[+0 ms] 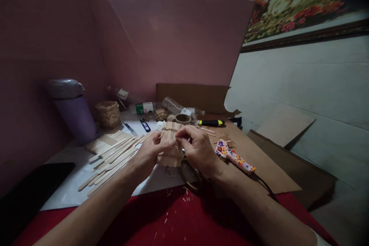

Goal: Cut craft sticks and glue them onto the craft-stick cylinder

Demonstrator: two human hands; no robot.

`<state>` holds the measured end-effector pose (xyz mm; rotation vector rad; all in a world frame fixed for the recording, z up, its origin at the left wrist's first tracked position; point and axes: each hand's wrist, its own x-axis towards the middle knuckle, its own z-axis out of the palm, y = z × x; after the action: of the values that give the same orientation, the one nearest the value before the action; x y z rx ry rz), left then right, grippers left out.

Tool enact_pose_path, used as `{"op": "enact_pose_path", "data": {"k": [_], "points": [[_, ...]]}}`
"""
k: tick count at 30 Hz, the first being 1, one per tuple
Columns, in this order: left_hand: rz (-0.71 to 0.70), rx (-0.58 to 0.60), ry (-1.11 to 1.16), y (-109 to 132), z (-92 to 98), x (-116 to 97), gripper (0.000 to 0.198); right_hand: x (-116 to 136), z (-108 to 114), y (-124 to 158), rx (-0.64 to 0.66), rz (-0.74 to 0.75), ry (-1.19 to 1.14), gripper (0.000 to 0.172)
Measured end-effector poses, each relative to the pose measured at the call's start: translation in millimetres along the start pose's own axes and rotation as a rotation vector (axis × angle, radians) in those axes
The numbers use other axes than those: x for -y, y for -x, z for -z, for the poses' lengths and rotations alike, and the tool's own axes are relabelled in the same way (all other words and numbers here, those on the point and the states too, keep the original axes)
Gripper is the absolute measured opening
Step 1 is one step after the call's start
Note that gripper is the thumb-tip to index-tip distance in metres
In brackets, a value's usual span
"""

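Note:
Both my hands meet over a small panel of wooden craft sticks (170, 138) glued side by side. My left hand (150, 152) grips its left edge with curled fingers. My right hand (196, 148) pinches the top right part of the panel with thumb and fingertips. Loose wooden sticks (112, 159) lie fanned out on white paper (66, 192) to the left. A flower-patterned glue gun (235, 157) rests on brown cardboard (259, 161) just right of my right hand, its cord running toward me.
A purple bin (73, 109), a small woven basket (108, 114), plastic bottles (173, 105), a tape roll (183, 118), blue snips (145, 125) and a yellow-black cutter (211, 123) stand at the back. A black phone (34, 188) lies left. Scissors (190, 173) lie under my right wrist.

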<state>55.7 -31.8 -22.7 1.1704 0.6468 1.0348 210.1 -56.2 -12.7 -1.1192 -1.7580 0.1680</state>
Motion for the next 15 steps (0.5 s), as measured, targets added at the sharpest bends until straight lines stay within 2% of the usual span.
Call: {"op": "enact_pose_path", "data": {"k": [5, 11, 13, 15], "points": [[-0.008, -0.04, -0.036, -1, 1.0, 2, 0.038, 1, -1, 2, -0.037, -0.031, 0.038, 0.012], [0.056, -0.079, -0.031, -3, 3.6, -1, 0.037, -10, 6, -5, -0.345, -0.174, -0.02, 0.017], [0.072, -0.085, -0.014, -2, 3.4, -3, 0.039, -12, 8, -8, -0.426, -0.118, -0.015, 0.009], [0.079, -0.088, 0.003, -1, 2.5, -4, 0.041, -10, 8, -8, -0.429, -0.006, 0.014, 0.006]]}}
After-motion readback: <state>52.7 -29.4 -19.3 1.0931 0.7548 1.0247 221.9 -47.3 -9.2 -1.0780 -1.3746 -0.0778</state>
